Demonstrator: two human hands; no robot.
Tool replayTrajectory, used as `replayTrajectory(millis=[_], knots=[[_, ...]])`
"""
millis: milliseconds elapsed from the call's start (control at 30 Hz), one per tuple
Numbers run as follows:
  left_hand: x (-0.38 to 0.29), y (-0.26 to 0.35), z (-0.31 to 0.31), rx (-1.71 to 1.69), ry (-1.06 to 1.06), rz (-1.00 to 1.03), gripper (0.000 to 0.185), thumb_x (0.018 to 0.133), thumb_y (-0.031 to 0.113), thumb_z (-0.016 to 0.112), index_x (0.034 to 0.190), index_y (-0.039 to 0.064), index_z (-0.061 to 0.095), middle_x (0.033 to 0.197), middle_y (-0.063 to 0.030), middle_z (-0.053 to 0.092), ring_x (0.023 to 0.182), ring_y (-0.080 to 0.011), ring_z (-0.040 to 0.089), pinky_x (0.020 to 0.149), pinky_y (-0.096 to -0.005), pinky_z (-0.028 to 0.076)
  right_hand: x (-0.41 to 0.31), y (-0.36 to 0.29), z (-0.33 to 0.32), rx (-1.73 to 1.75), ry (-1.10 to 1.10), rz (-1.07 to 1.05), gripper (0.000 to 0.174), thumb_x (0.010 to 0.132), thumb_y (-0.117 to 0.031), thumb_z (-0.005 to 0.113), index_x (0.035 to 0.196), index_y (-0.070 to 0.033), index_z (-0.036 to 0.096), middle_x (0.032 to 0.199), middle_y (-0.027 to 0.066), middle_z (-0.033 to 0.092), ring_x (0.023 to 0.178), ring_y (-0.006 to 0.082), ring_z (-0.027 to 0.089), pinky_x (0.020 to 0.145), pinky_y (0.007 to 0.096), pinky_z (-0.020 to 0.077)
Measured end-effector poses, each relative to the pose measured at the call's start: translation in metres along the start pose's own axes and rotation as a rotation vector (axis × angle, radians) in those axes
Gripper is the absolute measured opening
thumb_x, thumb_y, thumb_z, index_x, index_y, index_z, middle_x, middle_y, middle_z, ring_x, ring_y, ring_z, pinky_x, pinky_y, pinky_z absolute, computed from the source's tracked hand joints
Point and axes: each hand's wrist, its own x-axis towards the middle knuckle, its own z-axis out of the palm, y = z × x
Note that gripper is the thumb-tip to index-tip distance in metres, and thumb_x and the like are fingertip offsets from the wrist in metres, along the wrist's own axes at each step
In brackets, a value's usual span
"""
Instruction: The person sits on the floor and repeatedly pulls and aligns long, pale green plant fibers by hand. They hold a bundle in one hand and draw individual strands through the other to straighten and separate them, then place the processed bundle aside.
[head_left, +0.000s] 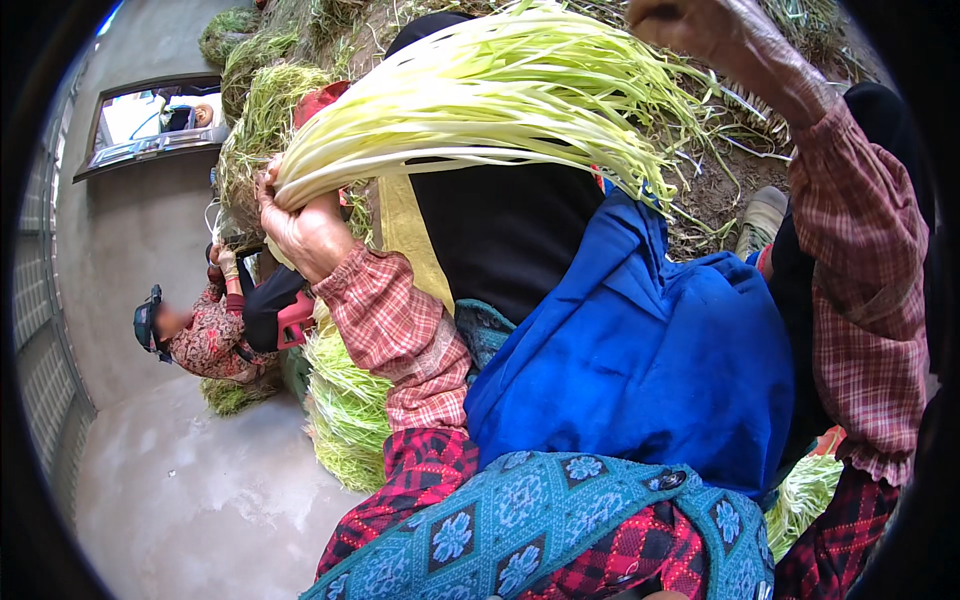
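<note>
My left hand (311, 232) grips the pale root ends of a thick bundle of yellowish-green leaves (487, 97), which look like blanched chives. From my fist the bundle arches to the right, above my black-clad leg (502, 217) and the top of a blue apron (637, 360). Its loose, thin tips spread out at the far end. My right hand (727, 45) is raised at the top right, apart from the held leaf bases and near the tips. Its fingers are bent and partly cut off by the frame's edge, so their grip cannot be made out.
Heaps of cut leaves (274, 105) line the upper left, and another pile (345, 405) lies beside my left arm. Littered soil (720, 180) surrounds a shoe (761, 217). A person (217, 337) sits on a pink stool (296, 319) by a grey wall (135, 247).
</note>
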Motion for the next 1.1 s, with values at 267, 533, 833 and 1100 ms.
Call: replayTrajectory(millis=[267,533,833,1100], knots=[[-0.011,-0.030,0.018,-0.003,-0.002,-0.001,0.009,0.073,0.005,0.057,0.080,0.007,0.052,0.082,-0.0054,0.055,0.085,-0.0222,0.052,0.089,-0.0440,0.041,0.002,-0.015,0.026,-0.249,0.021,-0.039,0.012,0.073,-0.016,0.059,0.078,-0.006,0.063,0.060,0.0165,0.057,0.058,0.0341,0.059,0.054,0.0408,0.0450],[0.006,-0.019,0.005,-0.021,-0.010,-0.003,0.028,0.070,0.009,0.063,0.098,0.007,0.063,0.105,-0.0114,0.064,0.102,-0.0287,0.054,0.095,-0.0496,0.041,0.014,-0.014,0.036,-0.225,0.020,0.067,0.016,0.074,-0.022,0.060,0.078,-0.009,0.067,0.061,0.0129,0.059,0.059,0.0305,0.060,0.055,0.0401,0.0461],[-0.022,-0.039,0.029,0.053,0.087,0.088,0.008,0.074,0.005,0.054,0.074,0.009,0.046,0.073,-0.0028,0.050,0.079,-0.0199,0.051,0.089,-0.0434,0.040,0.033,0.001,0.029,-0.192,0.117,-0.134,0.015,0.068,-0.020,0.061,0.072,-0.006,0.066,0.062,0.0144,0.058,0.059,0.0316,0.059,0.057,0.0400,0.0452],[-0.019,-0.037,0.027,0.047,0.035,0.025,0.011,0.075,0.006,0.055,0.073,0.009,0.044,0.072,-0.0017,0.048,0.078,-0.0186,0.050,0.088,-0.0409,0.039,0.034,0.000,0.037,-0.183,0.185,-0.006,0.014,0.068,-0.018,0.062,0.075,-0.007,0.068,0.066,0.0145,0.061,0.062,0.0316,0.061,0.059,0.0403,0.0473]])
